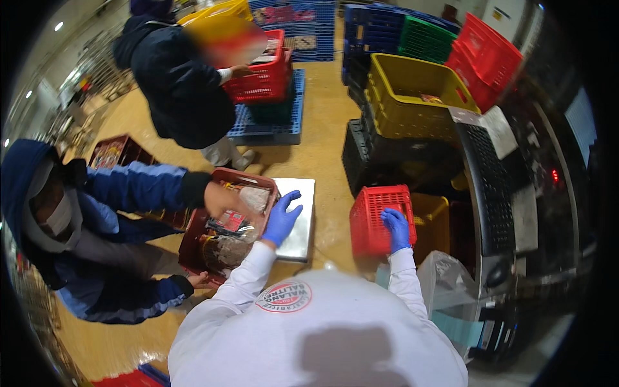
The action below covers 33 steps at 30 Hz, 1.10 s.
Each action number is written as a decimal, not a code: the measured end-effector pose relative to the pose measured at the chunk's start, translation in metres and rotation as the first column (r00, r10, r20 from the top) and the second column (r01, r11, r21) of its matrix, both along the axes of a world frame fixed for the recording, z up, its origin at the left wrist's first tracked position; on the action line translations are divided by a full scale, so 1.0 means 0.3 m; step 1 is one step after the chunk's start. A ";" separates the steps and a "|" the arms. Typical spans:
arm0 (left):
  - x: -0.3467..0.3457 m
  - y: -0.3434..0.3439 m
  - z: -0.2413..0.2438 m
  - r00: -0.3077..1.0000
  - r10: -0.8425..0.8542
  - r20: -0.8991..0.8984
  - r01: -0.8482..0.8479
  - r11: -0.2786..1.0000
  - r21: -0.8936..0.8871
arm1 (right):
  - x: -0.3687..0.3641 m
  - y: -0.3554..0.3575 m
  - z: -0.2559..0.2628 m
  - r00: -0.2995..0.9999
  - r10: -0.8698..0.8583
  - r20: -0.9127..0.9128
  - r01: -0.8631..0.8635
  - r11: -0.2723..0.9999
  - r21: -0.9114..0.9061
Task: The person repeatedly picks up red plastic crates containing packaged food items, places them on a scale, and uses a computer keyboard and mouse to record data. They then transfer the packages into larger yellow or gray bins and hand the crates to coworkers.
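My left hand, in a blue glove, hovers over or touches the metal platform beside a dark red plastic crate; its fingers are apart with nothing between them. That crate holds several clear plastic packs and straddles or adjoins the platform's left edge. A co-worker's hand reaches into it, while their other hand is at its near side. On the right, my gloved right hand is at a bright red slatted crate; whether it grips the crate cannot be told.
Beyond stand a yellow crate on black crates and a blue pallet with stacked crates, beside another person. At right are a keyboard, a mouse and a clear plastic bag.
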<state>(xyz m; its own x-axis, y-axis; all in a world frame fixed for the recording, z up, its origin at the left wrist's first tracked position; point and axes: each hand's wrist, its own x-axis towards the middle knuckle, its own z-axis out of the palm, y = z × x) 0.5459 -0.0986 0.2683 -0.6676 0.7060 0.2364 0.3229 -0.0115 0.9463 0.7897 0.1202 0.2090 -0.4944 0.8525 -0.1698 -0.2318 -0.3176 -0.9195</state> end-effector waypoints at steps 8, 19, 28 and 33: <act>0.100 0.221 -0.046 0.948 -0.315 0.039 0.317 0.947 -0.047 | 0.253 -0.057 0.135 0.952 -0.302 0.052 0.249 0.862 0.442; 0.331 0.146 -0.152 0.867 -0.476 0.146 0.493 0.862 -0.118 | 0.298 -0.135 0.004 0.928 -0.176 0.327 0.100 0.966 0.238; 0.143 -0.012 -0.239 0.946 -0.097 0.310 0.160 0.970 -0.185 | -0.008 -0.067 -0.054 0.909 0.126 0.398 -0.256 0.921 0.294; 0.121 -0.021 -0.259 0.948 -0.077 0.309 0.126 0.982 -0.143 | -0.085 -0.051 -0.036 0.903 0.124 0.411 -0.276 0.901 0.334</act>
